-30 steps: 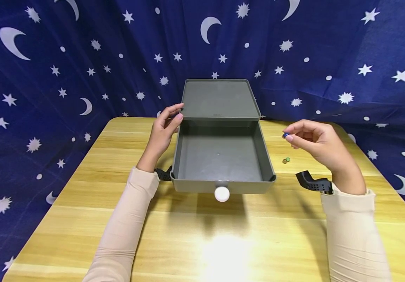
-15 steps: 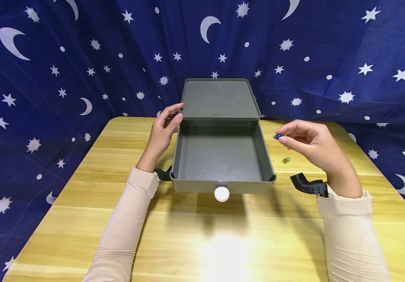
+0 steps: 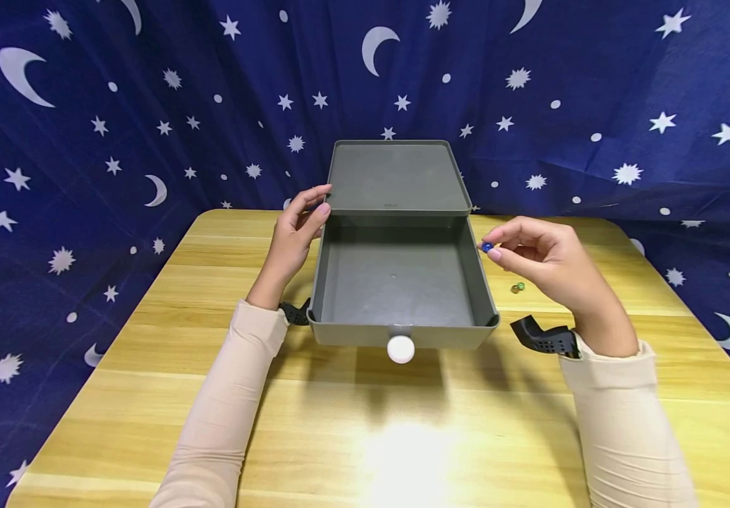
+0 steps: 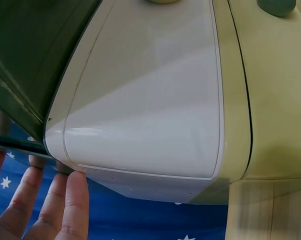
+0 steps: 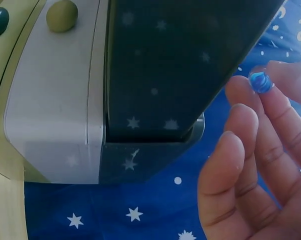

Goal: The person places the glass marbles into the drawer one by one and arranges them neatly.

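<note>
My right hand (image 3: 536, 257) pinches a small blue glass marble (image 3: 488, 247) between thumb and fingertips, just right of the grey box (image 3: 403, 337). In the right wrist view the marble (image 5: 260, 82) shows clearly, and the other fingers are spread below it. With its top uncovered, the box shows a bare floor inside; a white round knob (image 3: 400, 349) is on its front. A rimmed grey panel (image 3: 396, 176) rises at its back. At the back left, my left hand (image 3: 295, 236) touches the box's edge; its fingertips (image 4: 76, 187) lie straight against the corner in the left wrist view.
Two small marbles (image 3: 518, 287), one green and one brown, lie on the wooden table (image 3: 168, 367) right of the box. Lower white (image 5: 50, 100) and yellow tiers with round knobs show in the wrist views. A blue star-patterned curtain (image 3: 212, 70) hangs behind.
My right hand has moved left with the blue marble, closer to the box's right side. The left hand and the box stay where they were.
</note>
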The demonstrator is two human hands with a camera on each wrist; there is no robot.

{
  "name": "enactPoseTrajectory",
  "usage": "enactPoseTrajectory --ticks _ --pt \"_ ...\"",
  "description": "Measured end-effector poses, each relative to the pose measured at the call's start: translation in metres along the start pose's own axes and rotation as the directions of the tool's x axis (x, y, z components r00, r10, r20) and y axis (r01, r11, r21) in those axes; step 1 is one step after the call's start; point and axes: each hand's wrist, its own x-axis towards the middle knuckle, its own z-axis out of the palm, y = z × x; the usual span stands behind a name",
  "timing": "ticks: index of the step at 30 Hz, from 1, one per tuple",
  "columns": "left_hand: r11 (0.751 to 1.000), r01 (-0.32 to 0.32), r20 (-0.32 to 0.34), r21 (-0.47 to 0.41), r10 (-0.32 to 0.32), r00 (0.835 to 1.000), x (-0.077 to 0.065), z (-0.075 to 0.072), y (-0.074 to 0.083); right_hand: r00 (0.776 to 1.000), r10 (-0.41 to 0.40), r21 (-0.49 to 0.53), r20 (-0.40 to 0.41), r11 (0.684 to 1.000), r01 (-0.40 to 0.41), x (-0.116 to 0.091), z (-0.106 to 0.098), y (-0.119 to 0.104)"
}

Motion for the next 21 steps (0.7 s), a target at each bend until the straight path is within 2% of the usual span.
enactPoseTrajectory --ticks 5,21 --pt "1.0 0.003 -0.002 0.001 -0.003 1.0 0.0 0.0 0.001 1.0 0.002 0.035 -0.009 0.999 -0.002 0.001 0.004 -0.002" --pt "1.0 0.011 -0.003 -0.013 -0.011 1.0 0.001 0.001 0.001 1.0 0.014 -0.116 0.017 0.993 -0.012 0.001 0.019 -0.003"
